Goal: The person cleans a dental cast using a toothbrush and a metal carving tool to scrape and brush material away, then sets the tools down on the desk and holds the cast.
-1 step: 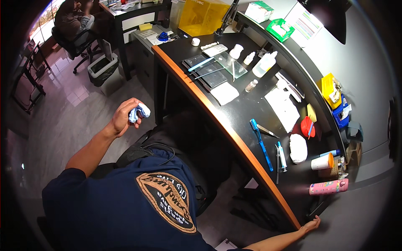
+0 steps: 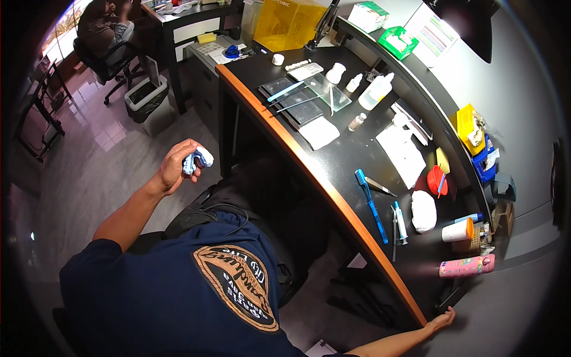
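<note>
In my left hand [image 2: 172,169], a light-blue, horseshoe-shaped dental cast [image 2: 198,159] is gripped between thumb and fingers, held out over the floor left of the desk. My right arm reaches to the desk's far-right end. There my right hand [image 2: 441,320] is beside the wooden edge, near a dark flat object [image 2: 453,296]; its fingers look loosely apart, with nothing visible in them. Nearest on the desk lie a blue toothbrush [image 2: 372,205], a pointed metal tool [image 2: 380,187], a syringe [image 2: 401,223] and a thin metal instrument [image 2: 394,233].
The black desk [image 2: 333,172] carries a white lump [image 2: 423,212], a red bowl [image 2: 437,178], a pink bottle [image 2: 467,266], a white tub [image 2: 458,230], a clear bottle [image 2: 376,91] and a glass plate [image 2: 333,98]. A bin [image 2: 146,98] and a seated person [image 2: 106,30] are at upper left.
</note>
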`<state>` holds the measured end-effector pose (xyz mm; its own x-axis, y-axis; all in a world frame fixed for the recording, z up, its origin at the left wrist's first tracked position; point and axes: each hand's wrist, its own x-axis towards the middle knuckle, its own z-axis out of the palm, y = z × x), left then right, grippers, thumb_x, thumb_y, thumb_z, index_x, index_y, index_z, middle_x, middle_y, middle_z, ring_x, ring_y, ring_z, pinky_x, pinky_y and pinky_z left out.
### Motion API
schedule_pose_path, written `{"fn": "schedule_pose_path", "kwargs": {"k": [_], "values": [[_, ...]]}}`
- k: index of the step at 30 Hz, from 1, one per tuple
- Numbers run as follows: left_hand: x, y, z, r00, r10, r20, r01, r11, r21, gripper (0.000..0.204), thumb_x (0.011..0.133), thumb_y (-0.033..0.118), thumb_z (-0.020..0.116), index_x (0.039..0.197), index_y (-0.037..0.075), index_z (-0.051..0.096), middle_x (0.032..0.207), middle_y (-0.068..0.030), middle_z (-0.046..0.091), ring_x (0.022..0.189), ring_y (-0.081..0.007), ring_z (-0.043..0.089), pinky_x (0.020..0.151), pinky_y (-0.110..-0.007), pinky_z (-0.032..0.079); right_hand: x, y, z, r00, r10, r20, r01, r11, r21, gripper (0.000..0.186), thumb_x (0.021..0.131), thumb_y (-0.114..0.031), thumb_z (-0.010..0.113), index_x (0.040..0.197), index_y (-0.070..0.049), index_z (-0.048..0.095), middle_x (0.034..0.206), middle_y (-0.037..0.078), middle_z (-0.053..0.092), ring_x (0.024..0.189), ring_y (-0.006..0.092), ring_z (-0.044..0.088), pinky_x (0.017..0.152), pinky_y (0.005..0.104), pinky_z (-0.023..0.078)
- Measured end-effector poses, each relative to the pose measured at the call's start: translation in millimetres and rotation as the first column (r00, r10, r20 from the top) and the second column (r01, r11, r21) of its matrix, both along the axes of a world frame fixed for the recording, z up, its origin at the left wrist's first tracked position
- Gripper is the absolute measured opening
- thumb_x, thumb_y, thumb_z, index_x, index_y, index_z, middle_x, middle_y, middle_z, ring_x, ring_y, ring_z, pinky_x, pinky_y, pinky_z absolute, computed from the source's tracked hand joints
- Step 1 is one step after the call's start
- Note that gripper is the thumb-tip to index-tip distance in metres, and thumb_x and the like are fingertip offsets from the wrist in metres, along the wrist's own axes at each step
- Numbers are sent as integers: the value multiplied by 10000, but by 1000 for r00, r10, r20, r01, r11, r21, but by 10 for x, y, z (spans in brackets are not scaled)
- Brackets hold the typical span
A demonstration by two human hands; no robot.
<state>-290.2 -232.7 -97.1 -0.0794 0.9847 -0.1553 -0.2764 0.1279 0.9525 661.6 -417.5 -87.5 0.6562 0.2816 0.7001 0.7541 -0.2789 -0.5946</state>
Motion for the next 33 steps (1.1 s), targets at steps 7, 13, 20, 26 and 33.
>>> {"fn": "schedule_pose_path", "kwargs": {"k": [7,13,20,26,33], "values": [[51,50,48,1000,-13,-21,13,1000,-12,257,1044,293,463,1001,72,588,793,-57,627,607,-104,591,509,-254,486,160,-14,282,934,-95,344,208,928,-308,451,896,-262,450,1224,-73,695,1169,236,646,1156,370,533,1054,461,370],[35,3,48,1000,9,-17,-9,1000,0,255,1044,285,468,1011,60,584,795,-64,629,602,-108,594,495,-250,492,94,479,629,955,-142,260,262,816,-516,562,919,-308,421,1453,-196,556,1496,303,410,1462,429,276,1185,530,199],[17,60,-26,1000,-7,0,7,1000,12,254,1044,285,472,1020,57,580,802,-77,635,600,-109,603,471,-245,498,236,621,624,966,-204,158,258,774,-578,591,926,-329,408,1492,-188,500,1585,346,229,1506,434,198,1204,548,152],[-1,15,1,1000,4,-17,-4,1000,8,262,1044,291,468,1026,56,582,800,-76,634,607,-112,603,484,-249,496,129,611,656,982,-140,127,187,817,-545,605,913,-301,395,1489,-145,496,1533,263,404,1481,436,224,1208,528,149],[-10,14,25,1000,1,12,0,1000,-25,280,1042,314,468,1026,73,609,803,-61,629,609,-117,588,515,-264,477,367,223,479,988,-1,156,68,901,-428,566,858,-234,412,1345,-52,638,1346,229,617,1261,403,534,1076,460,389]]}}
